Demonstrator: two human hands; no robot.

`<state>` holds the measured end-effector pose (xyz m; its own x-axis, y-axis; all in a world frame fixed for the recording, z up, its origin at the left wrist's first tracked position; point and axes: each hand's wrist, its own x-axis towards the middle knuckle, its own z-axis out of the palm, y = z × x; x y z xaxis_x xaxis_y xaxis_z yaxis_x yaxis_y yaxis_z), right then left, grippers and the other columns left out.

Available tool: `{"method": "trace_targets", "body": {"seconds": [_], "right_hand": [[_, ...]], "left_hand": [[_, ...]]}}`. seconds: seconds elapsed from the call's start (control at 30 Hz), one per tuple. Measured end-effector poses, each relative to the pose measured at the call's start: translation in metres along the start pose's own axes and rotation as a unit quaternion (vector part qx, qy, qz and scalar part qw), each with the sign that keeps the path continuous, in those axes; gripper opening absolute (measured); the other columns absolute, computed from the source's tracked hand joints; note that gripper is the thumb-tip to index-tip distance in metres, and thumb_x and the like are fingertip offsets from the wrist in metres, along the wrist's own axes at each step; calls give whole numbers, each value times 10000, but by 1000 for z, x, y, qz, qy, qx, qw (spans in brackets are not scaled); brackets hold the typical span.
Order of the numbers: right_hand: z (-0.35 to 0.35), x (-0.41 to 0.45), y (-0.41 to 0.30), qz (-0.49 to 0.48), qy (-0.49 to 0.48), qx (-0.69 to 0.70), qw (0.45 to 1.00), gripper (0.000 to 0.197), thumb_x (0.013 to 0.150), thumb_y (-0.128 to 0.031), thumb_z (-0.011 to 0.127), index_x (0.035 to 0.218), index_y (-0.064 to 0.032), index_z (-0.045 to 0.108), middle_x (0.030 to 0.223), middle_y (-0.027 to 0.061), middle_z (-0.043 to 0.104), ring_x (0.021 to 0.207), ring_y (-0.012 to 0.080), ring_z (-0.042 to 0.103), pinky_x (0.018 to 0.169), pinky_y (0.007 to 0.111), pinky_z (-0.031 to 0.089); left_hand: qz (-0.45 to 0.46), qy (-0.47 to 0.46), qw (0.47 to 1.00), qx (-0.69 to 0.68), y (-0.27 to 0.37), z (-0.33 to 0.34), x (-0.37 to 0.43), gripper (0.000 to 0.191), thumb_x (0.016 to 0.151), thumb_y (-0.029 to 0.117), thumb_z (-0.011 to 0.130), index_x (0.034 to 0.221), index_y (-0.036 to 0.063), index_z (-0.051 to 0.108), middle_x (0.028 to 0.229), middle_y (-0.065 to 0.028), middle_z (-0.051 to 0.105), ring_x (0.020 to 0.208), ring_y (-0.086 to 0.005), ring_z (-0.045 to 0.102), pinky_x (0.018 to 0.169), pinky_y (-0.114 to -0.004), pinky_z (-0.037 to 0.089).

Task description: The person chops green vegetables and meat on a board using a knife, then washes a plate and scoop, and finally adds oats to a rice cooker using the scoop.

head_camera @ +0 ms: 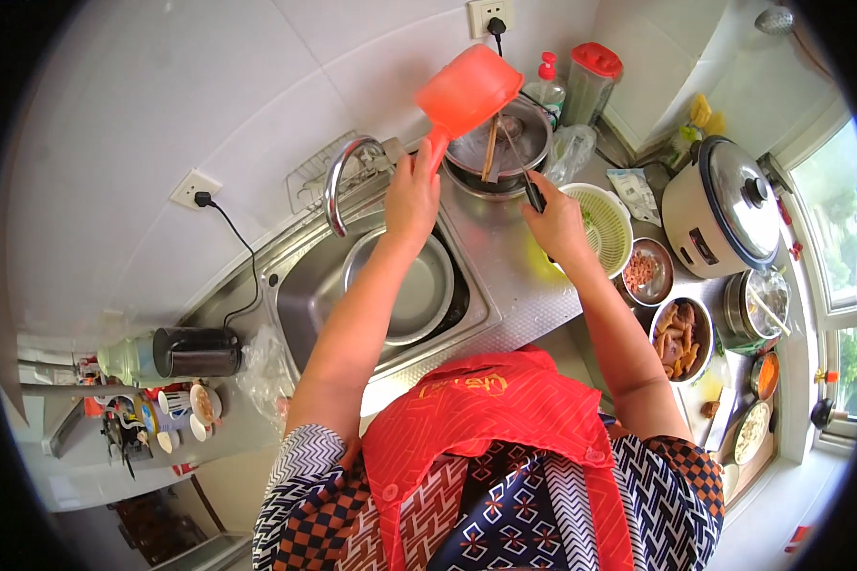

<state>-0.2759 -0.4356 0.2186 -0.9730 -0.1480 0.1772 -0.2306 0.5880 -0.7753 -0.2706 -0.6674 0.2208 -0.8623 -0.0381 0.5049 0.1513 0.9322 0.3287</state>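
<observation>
My left hand grips the handle of an orange-red plastic water scoop. The scoop is raised and tipped over a round metal pot on the counter. In my right hand is the black handle of a metal utensil, probably a ladle. Its thin shaft reaches into the pot. Wooden chopsticks lean across the pot's near rim. Part of the pot is hidden behind the scoop. Below my left forearm, a metal basin sits inside the steel sink, by the curved faucet.
Near my right hand stand a pale green strainer basket, a bowl of diced pink food and a bowl of meat pieces. A rice cooker is beyond them. Behind the pot stand a pump bottle and a red-lidded jug.
</observation>
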Motion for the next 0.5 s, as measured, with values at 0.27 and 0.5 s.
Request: {"method": "trace_targets", "body": {"seconds": [0.27, 0.5], "right_hand": [[3, -26, -8, -17, 14, 66, 998, 503, 769, -81, 644, 1252, -23, 515, 717, 101, 625, 559, 175, 584, 540, 300, 465], [-41, -81, -59, 163, -211, 349, 898, 405, 843, -71, 559, 1228, 30, 487, 709, 89, 595, 412, 100, 480, 381, 228, 354]], "left_hand": [[-80, 31, 975, -205, 6, 0, -39, 558, 808, 128, 630, 1309, 21, 411, 1076, -245, 535, 947, -417, 540, 834, -454, 438], [-328, -123, 723, -595, 33, -71, -110, 458, 890, 121, 563, 1315, 35, 417, 808, -7, 518, 607, -85, 498, 528, -221, 399]]}}
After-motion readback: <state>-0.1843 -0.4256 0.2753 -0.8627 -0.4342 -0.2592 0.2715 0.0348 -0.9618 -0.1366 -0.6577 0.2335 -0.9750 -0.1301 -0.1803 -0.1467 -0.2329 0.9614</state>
